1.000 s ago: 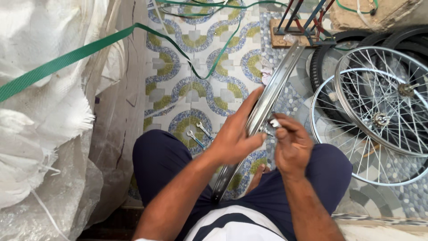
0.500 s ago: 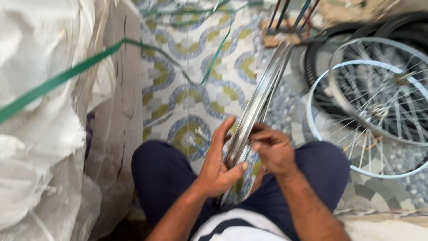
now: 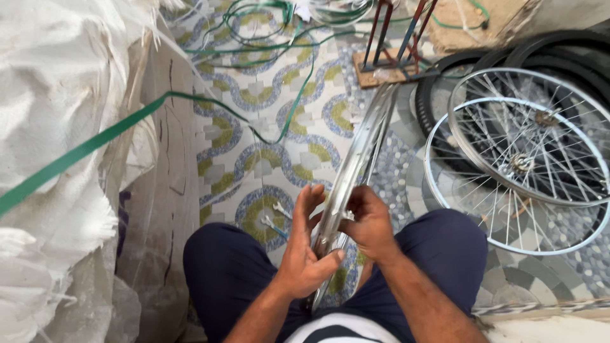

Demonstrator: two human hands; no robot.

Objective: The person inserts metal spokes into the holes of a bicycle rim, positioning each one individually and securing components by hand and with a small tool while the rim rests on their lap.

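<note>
While we sit over the patterned floor, these lines tell how things lie.

Rim: a bare silver bicycle rim [image 3: 356, 159] stands on edge between our knees, its top leaning away toward the red-and-blue metal stand [image 3: 394, 38].
Left hand [image 3: 304, 254]: palm and spread fingers lie flat against the rim's left flank, the thumb hooked under it; a brace, not a closed grip.
Right hand [image 3: 368, 222]: fingers curled and pinched at the rim's inner channel; whether something small sits in the pinch we cannot tell.
Handling: we judge it light and stiff, smooth metal that could slide in a palm and twist out of true if levered, so the side walls near the lap are the safe place to hold.
Nearby: 2 spoked wheels [image 3: 527, 159] lie on tyres at the right, small spanners [image 3: 274, 219] on the tiles, a green strap [image 3: 95, 143] across white sacking.
Change: against 0.5 s ago, our head has lifted, so more floor and the stand show; both hands sit on the same stretch of rim, the right closed tighter.
</note>
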